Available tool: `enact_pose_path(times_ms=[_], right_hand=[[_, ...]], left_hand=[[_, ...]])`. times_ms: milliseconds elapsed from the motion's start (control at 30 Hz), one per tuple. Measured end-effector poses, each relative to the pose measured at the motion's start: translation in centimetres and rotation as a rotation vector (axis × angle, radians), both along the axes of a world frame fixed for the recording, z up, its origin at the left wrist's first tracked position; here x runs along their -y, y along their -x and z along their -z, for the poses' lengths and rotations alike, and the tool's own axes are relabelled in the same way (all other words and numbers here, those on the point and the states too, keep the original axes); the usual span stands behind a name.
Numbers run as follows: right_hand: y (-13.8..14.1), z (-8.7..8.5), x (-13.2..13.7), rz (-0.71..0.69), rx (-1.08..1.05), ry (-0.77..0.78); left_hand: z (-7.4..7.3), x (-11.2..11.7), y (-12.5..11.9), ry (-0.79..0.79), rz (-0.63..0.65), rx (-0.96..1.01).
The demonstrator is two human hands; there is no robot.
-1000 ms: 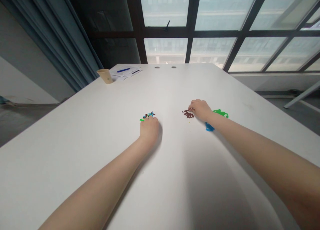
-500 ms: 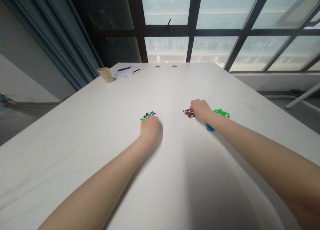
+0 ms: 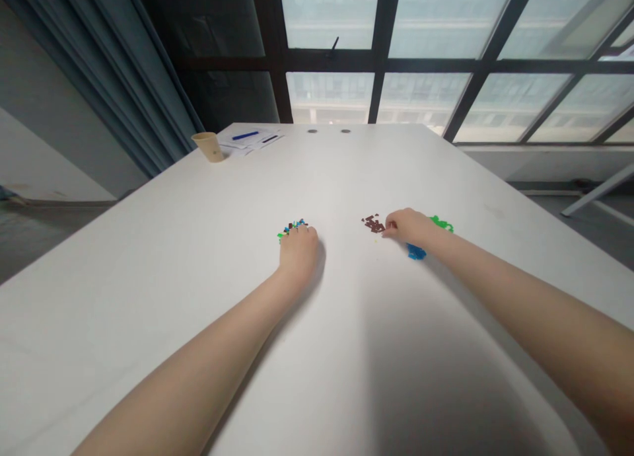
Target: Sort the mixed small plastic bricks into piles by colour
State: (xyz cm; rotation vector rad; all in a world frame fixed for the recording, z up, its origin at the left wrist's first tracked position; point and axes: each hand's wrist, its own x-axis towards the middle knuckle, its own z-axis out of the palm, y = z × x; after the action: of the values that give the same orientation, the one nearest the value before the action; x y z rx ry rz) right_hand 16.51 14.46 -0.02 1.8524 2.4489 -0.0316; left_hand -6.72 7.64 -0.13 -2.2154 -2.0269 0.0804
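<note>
My left hand [image 3: 298,252] rests curled over a small heap of mixed tiny plastic bricks [image 3: 292,229] in blue, green and dark brown, its fingertips touching the heap. My right hand [image 3: 407,227] lies a little to the right of a pile of dark brown tiny bricks [image 3: 373,224], fingertips pinched together close to its edge. Just beyond that hand is a green pile of small pieces [image 3: 442,224], and a blue pile [image 3: 416,251] sits by my right wrist, partly hidden by it. Whether either hand holds a piece is hidden.
All of this lies on a large white table [image 3: 148,258]. At its far left corner stand a paper cup [image 3: 209,147] and papers with a blue pen [image 3: 249,137]. Two small round holes mark the far edge. Beyond are a dark-framed window and a blue-grey curtain.
My right hand has slid rightward and slightly toward me, off the brown pile. My left hand has barely moved, and the piles stay in place.
</note>
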Motion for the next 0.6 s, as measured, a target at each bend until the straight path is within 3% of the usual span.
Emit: enact_pose_path(times_ms=[400,533,600], right_hand=[[1.3,0.7,-0.6,0.080,-0.140,-0.022],[1.2,0.6,-0.7,0.068,-0.200,-0.070],[1.0,0.2,0.1,0.054,-0.240,-0.109]], left_hand=[[0.1,0.1,0.0,-0.028,0.043,0.029],[0.3,0.0,0.0,-0.073,0.135,0.085],[0.4,0.0,-0.2,-0.094,0.207,0.208]])
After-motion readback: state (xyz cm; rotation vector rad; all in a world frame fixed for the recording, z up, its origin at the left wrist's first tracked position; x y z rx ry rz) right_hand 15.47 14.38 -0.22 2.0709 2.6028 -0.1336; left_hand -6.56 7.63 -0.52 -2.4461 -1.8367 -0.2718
